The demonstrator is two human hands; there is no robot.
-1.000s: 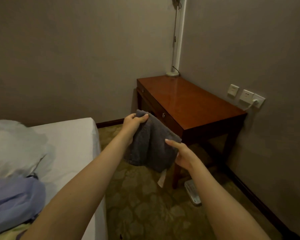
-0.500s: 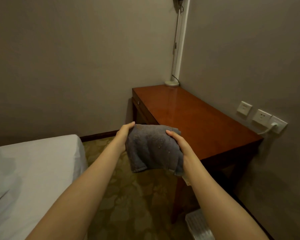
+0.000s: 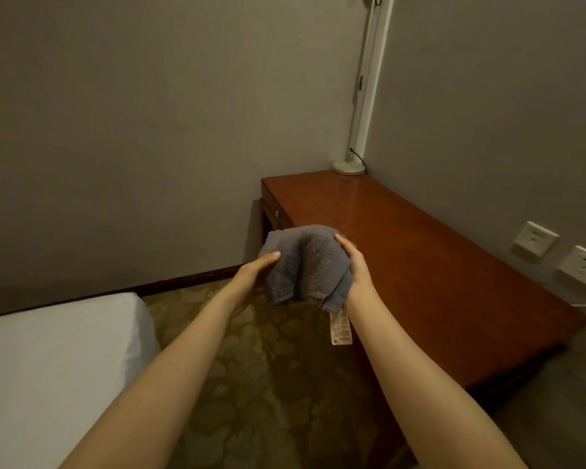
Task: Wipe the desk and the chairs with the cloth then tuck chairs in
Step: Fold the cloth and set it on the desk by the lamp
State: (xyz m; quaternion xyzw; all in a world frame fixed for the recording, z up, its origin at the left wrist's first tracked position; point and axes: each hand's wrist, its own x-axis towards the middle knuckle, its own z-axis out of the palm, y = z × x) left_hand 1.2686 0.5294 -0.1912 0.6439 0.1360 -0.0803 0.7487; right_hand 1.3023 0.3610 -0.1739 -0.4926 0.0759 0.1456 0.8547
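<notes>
The left hand and the right hand are both grasping a bunched grey terry cloth, thumbs lying on top. They are holding it in the air just off the front edge of the glossy red-brown wooden desk. A paper label is dangling from the cloth. A round white lamp base is sitting on the desk's far corner.

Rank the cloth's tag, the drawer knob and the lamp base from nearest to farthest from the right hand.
1. tag: hanging from the cloth, just below the right hand.
2. drawer knob: on the desk front, ahead and left.
3. lamp base: on the desk's far corner.
</notes>
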